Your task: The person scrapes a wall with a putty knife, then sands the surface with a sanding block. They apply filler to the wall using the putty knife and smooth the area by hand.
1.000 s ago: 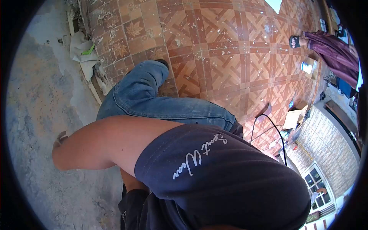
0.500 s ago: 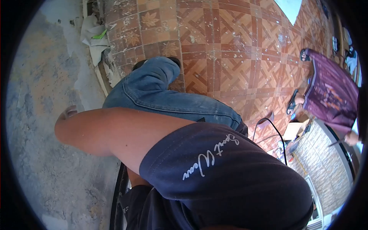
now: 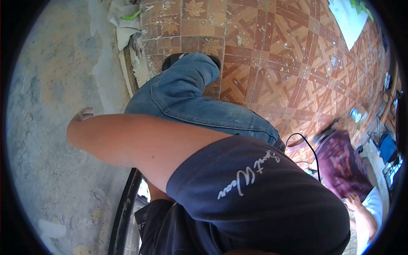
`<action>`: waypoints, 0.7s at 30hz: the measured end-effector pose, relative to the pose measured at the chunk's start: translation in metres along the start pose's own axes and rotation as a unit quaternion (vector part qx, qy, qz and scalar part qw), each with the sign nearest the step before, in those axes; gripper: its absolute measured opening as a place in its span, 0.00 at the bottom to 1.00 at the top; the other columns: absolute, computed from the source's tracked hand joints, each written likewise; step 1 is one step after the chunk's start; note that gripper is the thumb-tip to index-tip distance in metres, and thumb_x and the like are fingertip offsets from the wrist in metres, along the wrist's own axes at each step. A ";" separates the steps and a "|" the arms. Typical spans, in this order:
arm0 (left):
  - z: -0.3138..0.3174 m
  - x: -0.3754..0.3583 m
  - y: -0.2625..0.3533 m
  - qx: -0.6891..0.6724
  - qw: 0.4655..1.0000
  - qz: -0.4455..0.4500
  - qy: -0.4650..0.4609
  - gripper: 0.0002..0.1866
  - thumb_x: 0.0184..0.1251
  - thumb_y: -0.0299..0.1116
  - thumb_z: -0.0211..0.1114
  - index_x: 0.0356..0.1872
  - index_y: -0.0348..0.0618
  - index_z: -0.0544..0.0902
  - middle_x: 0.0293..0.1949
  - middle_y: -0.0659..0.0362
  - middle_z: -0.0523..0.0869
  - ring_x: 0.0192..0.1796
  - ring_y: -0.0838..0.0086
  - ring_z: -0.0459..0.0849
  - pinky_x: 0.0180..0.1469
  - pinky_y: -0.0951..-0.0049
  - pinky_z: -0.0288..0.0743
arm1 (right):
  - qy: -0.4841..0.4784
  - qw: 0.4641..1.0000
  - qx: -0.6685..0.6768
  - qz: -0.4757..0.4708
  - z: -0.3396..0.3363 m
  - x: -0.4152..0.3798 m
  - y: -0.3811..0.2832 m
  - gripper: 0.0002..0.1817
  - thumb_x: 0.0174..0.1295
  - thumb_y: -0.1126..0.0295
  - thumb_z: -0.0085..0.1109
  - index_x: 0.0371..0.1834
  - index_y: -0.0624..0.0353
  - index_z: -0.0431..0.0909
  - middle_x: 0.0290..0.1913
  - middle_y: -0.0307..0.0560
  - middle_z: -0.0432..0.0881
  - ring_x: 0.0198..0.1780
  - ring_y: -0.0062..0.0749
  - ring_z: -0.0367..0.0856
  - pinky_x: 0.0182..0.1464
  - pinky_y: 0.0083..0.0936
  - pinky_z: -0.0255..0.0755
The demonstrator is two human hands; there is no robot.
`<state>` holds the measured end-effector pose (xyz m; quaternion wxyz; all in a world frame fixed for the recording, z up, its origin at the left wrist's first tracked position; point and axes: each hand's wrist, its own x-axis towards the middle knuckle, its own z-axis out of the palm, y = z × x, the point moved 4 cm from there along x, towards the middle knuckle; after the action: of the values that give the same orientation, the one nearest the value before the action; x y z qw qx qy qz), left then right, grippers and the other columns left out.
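Observation:
My right arm (image 3: 140,136), in a dark sleeve with white lettering, reaches across to the grey patchy surface (image 3: 55,127) at the left. At its far end my right hand (image 3: 86,112) is mostly hidden behind the forearm; the visible fingers look curled together, and what they hold cannot be made out. Below the near sleeve, a small part of my left arm (image 3: 155,192) shows, but the left hand is out of sight. My bent leg in blue jeans (image 3: 204,110) lies beyond the right arm.
Tan and red tiles (image 3: 263,63) are speckled with debris. A dark-edged frame (image 3: 123,212) stands at lower left. A black cable (image 3: 312,148) loops beside me. Another person in purple cloth (image 3: 340,161) is at right. A pale sheet (image 3: 348,21) lies at upper right.
The view has shifted, so my arm and leg appear farther right. The other person has moved lower in the view. My right hand remains beside the grey surface.

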<state>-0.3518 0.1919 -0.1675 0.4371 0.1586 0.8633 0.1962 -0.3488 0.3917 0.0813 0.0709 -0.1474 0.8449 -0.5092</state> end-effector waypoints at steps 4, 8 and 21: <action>0.008 -0.004 0.009 -0.020 0.999 0.026 0.036 0.23 0.76 0.48 0.57 0.62 0.44 0.80 0.59 0.49 0.82 0.60 0.58 0.80 0.64 0.61 0.73 | -0.070 0.996 -0.042 0.019 0.015 0.000 0.049 0.20 0.65 0.61 0.57 0.55 0.58 0.83 0.53 0.63 0.85 0.57 0.56 0.83 0.59 0.44 0.75; 0.032 -0.010 0.007 -0.037 0.978 0.103 0.178 0.23 0.76 0.49 0.57 0.62 0.45 0.80 0.60 0.49 0.82 0.61 0.58 0.80 0.65 0.60 0.72 | -0.176 0.966 -0.182 0.045 0.019 0.028 0.127 0.20 0.66 0.61 0.57 0.56 0.58 0.83 0.53 0.64 0.84 0.57 0.56 0.83 0.60 0.43 0.75; -0.074 -0.126 -0.015 -0.412 0.763 0.013 0.498 0.17 0.74 0.46 0.62 0.51 0.44 0.85 0.39 0.58 0.89 0.37 0.72 0.86 0.41 0.69 0.79 | -0.375 0.890 -0.170 0.197 0.041 0.102 0.146 0.26 0.59 0.57 0.71 0.57 0.61 0.82 0.50 0.49 0.87 0.50 0.35 0.84 0.54 0.33 0.77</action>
<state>-0.3425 0.1079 -0.0474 -0.0332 -0.1454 0.7938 0.5896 -0.4599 0.3886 -0.0633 0.4555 -0.1677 0.8406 -0.2402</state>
